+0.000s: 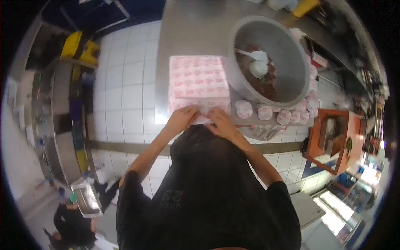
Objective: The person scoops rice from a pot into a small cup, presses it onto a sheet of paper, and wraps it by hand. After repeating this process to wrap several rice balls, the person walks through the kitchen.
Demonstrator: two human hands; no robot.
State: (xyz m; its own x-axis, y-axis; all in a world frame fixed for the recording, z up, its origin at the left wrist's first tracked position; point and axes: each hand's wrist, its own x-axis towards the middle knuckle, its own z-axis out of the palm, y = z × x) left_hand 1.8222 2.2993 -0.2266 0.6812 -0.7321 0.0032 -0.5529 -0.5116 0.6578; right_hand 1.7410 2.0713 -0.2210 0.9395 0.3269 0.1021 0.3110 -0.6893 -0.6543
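A stack of white wrapping paper (198,77) with red print lies at the front edge of the steel counter. At its near edge, my left hand (182,117) has its fingers bent and closed on the paper. Beside it, my right hand (222,121) grips the same edge with curled fingers. The paper is folded over between them; whatever it covers is hidden. Several round paper-wrapped bundles (244,109) line the counter to the right.
A large grey metal pot (301,62) stands right of the paper, with brown food and a white ladle (259,56) inside. A clear plastic bag (268,132) hangs at the counter edge. Across the white-tiled floor (129,79), a person (73,223) carries a metal pan (86,199).
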